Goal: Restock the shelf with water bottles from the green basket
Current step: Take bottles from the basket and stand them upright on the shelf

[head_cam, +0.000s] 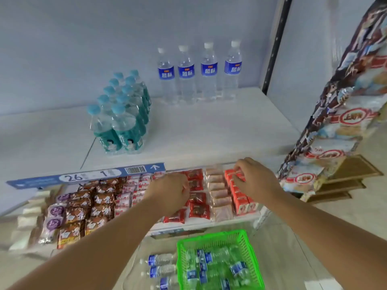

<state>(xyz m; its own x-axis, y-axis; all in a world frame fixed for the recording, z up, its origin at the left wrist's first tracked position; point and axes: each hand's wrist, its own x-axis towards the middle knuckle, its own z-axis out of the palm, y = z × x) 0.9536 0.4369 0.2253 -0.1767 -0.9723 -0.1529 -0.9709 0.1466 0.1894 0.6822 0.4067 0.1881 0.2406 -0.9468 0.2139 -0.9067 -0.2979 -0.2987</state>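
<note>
**Green basket loaded, both hands up on the snacks**

Plastic bottles (236, 266) lie heaped on their sides in the basket (209, 237) at the bottom of my view, so the stock for this job is waiting there. A few loose bottles (161, 260) lie just left of the basket, outside it. Neither hand has a bottle.

Both hands hover above and beyond the basket, over the snack tier (209, 225). The left hand (170, 192) shows me its back, with the fingers curled under by the red packets (199, 210). I cannot tell whether it grasps anything. The right hand (255, 177) has bent fingertips touching the red boxes (240, 201), and I cannot tell whether it pinches one or only steadies them. I judge the hands are tidying there, not restocking.

Further beyond the basket and higher, the shelf (209, 130) carries a row (186, 80) of four upright blue-label bottles. They stand against the back wall with labels out, which I read as the facing to extend. Bare board lies in front of that row. A teal pack (123, 114) stands up-left of the basket on the same shelf, so it leaves that board free. Next I would bring a hand down into the basket for a bottle.
</note>
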